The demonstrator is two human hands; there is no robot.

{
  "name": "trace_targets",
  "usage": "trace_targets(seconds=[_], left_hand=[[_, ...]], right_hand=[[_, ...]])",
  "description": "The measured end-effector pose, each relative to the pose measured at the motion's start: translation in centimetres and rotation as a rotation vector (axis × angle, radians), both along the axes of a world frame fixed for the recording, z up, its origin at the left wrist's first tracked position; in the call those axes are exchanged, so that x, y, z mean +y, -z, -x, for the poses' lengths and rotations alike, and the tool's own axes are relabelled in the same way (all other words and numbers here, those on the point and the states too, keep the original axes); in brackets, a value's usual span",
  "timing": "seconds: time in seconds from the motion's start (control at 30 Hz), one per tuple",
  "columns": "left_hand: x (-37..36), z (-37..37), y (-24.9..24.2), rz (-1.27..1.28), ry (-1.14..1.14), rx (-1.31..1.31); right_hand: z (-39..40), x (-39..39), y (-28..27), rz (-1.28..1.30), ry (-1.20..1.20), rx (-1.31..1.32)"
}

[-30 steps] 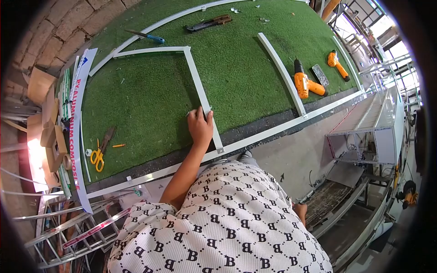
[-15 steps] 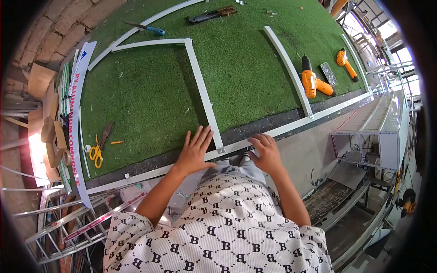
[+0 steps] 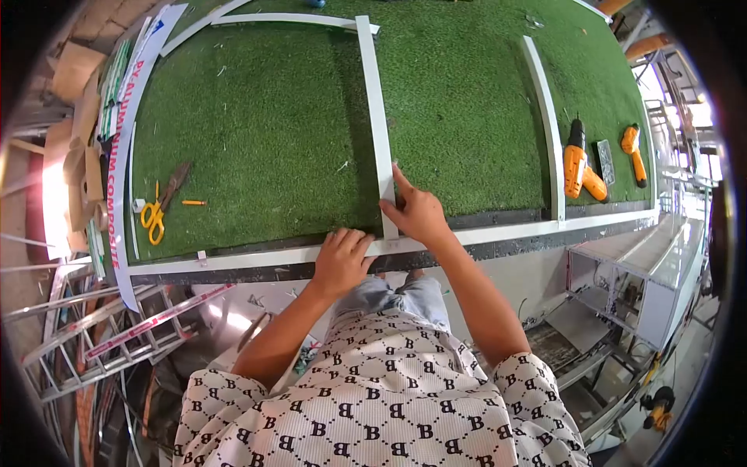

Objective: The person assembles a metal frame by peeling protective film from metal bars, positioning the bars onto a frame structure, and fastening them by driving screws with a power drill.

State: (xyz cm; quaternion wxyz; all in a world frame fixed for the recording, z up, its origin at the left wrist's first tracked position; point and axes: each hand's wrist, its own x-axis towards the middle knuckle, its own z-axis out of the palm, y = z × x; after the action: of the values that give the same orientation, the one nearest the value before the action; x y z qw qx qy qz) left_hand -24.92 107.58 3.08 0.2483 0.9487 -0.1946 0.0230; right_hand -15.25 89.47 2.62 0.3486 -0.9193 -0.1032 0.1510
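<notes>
1. L hand [image 3: 342, 261] lies palm-down on the long rail [image 3: 257, 257] that runs along the near table edge; fingers bent over the rail's top, touching it. Whether it truly grips the rail: can't tell.
2. R hand [image 3: 416, 212] sits at the near end of the upright strip [image 3: 376, 117], index finger stretched out along the strip's right side, other fingers curled beside it. Touching the strip; no full wrap around it seen.
3. The strip runs straight away from the person across the turf [image 3: 257, 132], near end meeting the rail just between both hands. Far end joins a cross strip [image 3: 296, 19] at the top, making an L corner.
4. 2nd strip [image 3: 545, 117] lies to the right, roughly parallel, its near end also reaching the rail. Well apart from R hand.
5. Right of that: orange drill [image 3: 576, 167], a small dark box [image 3: 606, 161] and a 2nd orange tool [image 3: 634, 152], all on turf near the table's right end.
6. Left side of turf: yellow scissors [image 3: 153, 215], pliers [image 3: 173, 185] just above them, small orange pencil-like bit [image 3: 194, 203] beside. All well apart from L hand.
7. White banner w/ red lettering [image 3: 124, 156] hangs along the table's left edge; cardboard pieces [image 3: 74, 70] past it.
8. Metal frames [image 3: 101, 342] lie on the floor lower left; a metal-framed case [image 3: 630, 272] stands lower right.
</notes>
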Motion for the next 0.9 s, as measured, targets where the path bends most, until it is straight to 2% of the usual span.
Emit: trace_targets(seconds=[0.2, 0.4, 0.47, 0.5, 0.57, 0.67, 0.73, 0.9], left_hand=[[-0.6, 2.2, 0.7, 0.001, -0.060, 0.006], [-0.6, 0.1, -0.8, 0.032, -0.064, 0.182], [-0.4, -2.0, -2.2, -0.081, 0.080, 0.147], [-0.3, -2.8, -2.0, -0.079, 0.081, 0.146], [-0.2, -4.0, -1.8, -0.139, 0.249, 0.243], [0.0, -4.4, -1.5, -0.114, 0.299, 0.268], [0.0, -4.3, -1.1, -0.086, 0.295, 0.270], [-0.7, -2.8, -0.5, -0.045, 0.283, 0.266]], right_hand=[[2.0, -0.3, -0.5, -0.003, 0.001, 0.086], [2.3, -0.2, -0.1, -0.076, 0.050, 0.073], [2.4, -0.2, -0.5, -0.087, 0.057, 0.068], [2.4, -0.3, -0.9, -0.125, 0.070, 0.106], [2.7, -0.9, -1.1, -0.160, 0.084, 0.144], [4.4, -4.1, -1.1, -0.264, 0.078, 0.150], [6.2, -6.1, -1.5, -0.126, -0.240, -0.188], [9.7, -6.7, 0.0, -0.016, -0.228, -0.282]])
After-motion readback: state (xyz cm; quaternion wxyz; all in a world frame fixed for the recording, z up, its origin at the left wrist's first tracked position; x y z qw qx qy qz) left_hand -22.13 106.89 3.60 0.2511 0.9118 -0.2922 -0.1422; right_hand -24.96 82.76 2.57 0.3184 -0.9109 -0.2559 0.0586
